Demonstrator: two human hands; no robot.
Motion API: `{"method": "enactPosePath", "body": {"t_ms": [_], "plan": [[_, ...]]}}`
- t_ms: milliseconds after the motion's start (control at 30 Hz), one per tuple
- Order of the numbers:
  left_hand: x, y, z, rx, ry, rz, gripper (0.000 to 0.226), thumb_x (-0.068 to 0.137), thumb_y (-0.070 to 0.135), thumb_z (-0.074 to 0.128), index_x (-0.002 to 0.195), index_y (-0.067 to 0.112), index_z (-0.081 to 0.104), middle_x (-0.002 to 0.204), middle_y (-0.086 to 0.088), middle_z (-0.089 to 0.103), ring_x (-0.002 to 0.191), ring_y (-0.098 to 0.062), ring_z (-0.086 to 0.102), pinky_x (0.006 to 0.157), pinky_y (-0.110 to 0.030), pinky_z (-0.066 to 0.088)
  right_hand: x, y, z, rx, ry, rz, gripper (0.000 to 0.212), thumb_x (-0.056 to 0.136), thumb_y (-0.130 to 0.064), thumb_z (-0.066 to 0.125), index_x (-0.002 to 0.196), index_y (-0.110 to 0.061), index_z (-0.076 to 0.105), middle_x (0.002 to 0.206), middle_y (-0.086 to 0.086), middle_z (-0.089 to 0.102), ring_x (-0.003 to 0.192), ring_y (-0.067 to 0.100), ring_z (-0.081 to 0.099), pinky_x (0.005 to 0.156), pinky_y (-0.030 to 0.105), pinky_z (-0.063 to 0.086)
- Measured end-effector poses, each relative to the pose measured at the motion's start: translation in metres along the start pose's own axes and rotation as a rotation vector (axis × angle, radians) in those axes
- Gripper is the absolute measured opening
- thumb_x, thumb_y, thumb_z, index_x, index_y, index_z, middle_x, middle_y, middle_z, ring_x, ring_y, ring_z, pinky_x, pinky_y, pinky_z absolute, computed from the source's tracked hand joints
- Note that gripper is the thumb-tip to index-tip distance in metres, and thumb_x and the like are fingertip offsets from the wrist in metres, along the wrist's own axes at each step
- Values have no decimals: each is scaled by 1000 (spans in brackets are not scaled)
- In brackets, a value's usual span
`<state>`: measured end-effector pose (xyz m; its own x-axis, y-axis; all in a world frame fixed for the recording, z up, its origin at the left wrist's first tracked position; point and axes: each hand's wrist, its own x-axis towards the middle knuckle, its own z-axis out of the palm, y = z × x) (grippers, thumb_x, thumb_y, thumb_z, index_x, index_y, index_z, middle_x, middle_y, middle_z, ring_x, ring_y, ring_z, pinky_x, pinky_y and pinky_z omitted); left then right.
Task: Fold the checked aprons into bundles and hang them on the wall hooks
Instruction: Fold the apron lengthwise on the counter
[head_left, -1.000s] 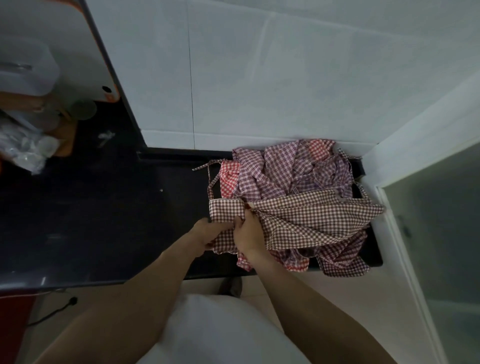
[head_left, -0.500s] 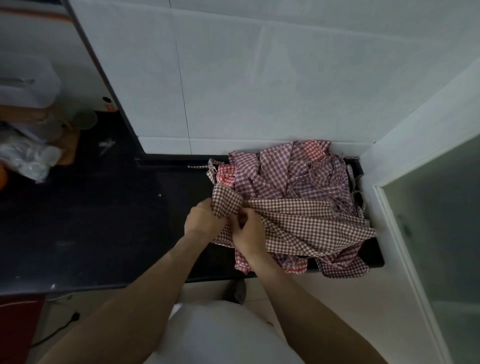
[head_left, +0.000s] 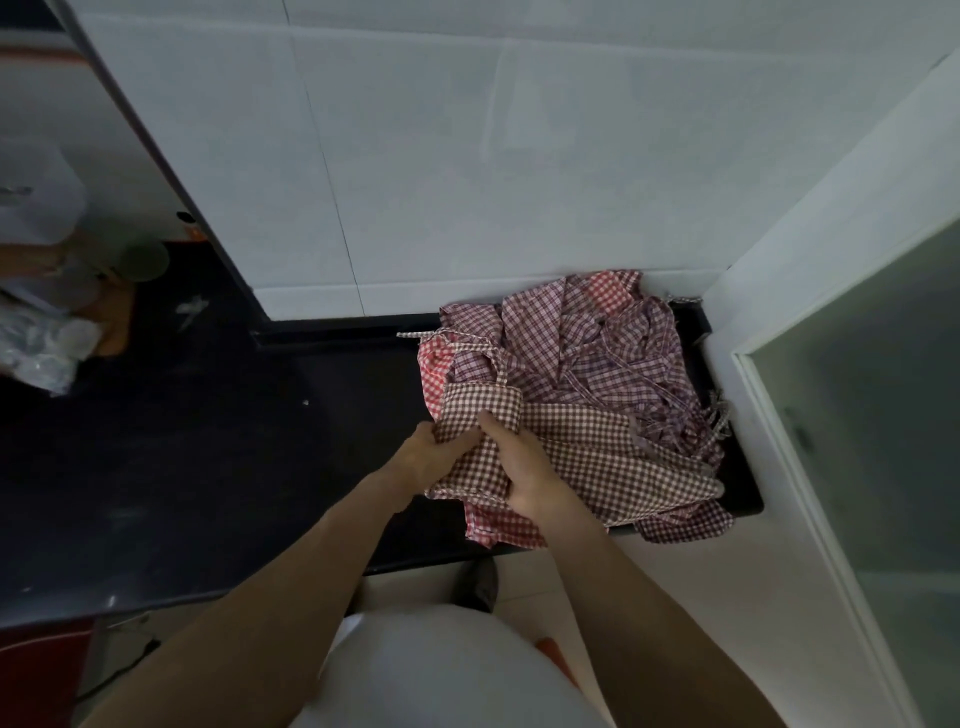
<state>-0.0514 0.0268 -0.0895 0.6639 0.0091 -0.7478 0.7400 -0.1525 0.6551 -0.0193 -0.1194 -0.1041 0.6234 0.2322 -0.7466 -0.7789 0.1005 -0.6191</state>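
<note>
Both hands — left hand (head_left: 423, 457), right hand (head_left: 524, 470) — grip the brown checked apron (head_left: 587, 452) atop the pile (head_left: 587, 338) on the desk (head_left: 208, 441); roll tightly, keeping edges tucked — loose straps could snag.

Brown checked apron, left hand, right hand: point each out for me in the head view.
Brown checked apron (head_left: 613, 447): head view, on the flat stretch right of the hands.
Left hand (head_left: 423, 457): head view, on its back, gripping the apron.
Right hand (head_left: 522, 465): head view, on its back, gripping the apron.

Both forearms stretched forward, left hand (head_left: 423, 457) and right hand (head_left: 524, 467) side by side, fingers curled, gripping brown checked apron (head_left: 587, 452).
</note>
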Motion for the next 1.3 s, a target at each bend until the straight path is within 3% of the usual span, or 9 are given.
{"method": "enactPosePath", "body": {"t_ms": [233, 467, 633, 733, 933, 1067, 1167, 1233, 1300], "plan": [[-1, 4, -7, -367, -200, -99, 72, 63, 43, 83, 121, 10, 56, 120, -14, 67, 106, -31, 68, 85, -45, 59, -8, -4, -7, 108, -43, 54, 67, 87, -48, 72, 137, -9, 51, 125, 15, 67, 111, 34, 67, 98, 54, 53], [4, 2, 2, -400, -167, -122, 67, 66, 41, 83, 118, 6, 61, 115, -12, 71, 101, -26, 71, 76, -36, 59, -19, -4, -9, -635, 218, -176, 56, 97, -53, 50, 123, -5, 61, 113, 6, 67, 98, 20, 65, 94, 35, 53], [5, 5, -4, -201, -174, -164, 73, 64, 42, 83, 127, 14, 58, 122, -6, 66, 108, -24, 62, 87, -43, 53, -4, 25, -4, -115, 249, -94, 74, 87, -43, 66, 146, -9, 38, 135, 10, 57, 117, 28, 60, 103, 49, 50], [3, 8, -10, -256, -198, -148, 69, 64, 33, 84, 125, 13, 56, 124, -10, 65, 112, -29, 63, 88, -46, 56, -3, 33, -10, 191, 39, -28, 56, 90, -19, 68, 141, -7, 48, 131, 15, 62, 118, 33, 62, 105, 53, 48], [2, 7, -6, -373, -221, -144, 58, 72, 22, 78, 123, 6, 57, 116, -14, 70, 103, -29, 69, 77, -39, 60, -8, 26, -29, 339, -286, -52, 86, 68, -6, 72, 147, -1, 39, 149, 22, 46, 138, 39, 43, 119, 54, 30], [5, 3, -6, -504, -240, -160, 52, 76, 18, 76, 123, 5, 57, 118, -16, 70, 108, -31, 68, 86, -44, 58, -21, 13, -48, -388, -133, -294, 72, 65, -14, 62, 137, -11, 51, 137, 17, 55, 125, 33, 52, 105, 47, 45], [6, 3, -7, -508, -259, -151, 49, 78, 19, 73, 123, 7, 56, 121, -15, 68, 112, -31, 65, 96, -46, 54, -21, 20, -64, -1148, 58, -443, 66, 74, -51, 68, 131, -21, 54, 131, 0, 57, 125, 20, 50, 110, 47, 38], [6, 3, -7, -501, -277, -157, 48, 79, 20, 73, 123, 8, 57, 120, -15, 69, 114, -32, 64, 101, -49, 50, -19, 19, -68, -1189, 109, -446, 67, 75, -60, 69, 127, -20, 59, 125, -1, 62, 120, 19, 54, 108, 45, 41], [6, 1, -10, -503, -288, -168, 46, 81, 19, 72, 123, 7, 57, 120, -15, 69, 115, -33, 63, 103, -52, 48, -23, 7, -68, -1057, 8, -361, 62, 78, -43, 81, 129, -14, 60, 127, -3, 64, 118, 14, 57, 105, 33, 44]]}}
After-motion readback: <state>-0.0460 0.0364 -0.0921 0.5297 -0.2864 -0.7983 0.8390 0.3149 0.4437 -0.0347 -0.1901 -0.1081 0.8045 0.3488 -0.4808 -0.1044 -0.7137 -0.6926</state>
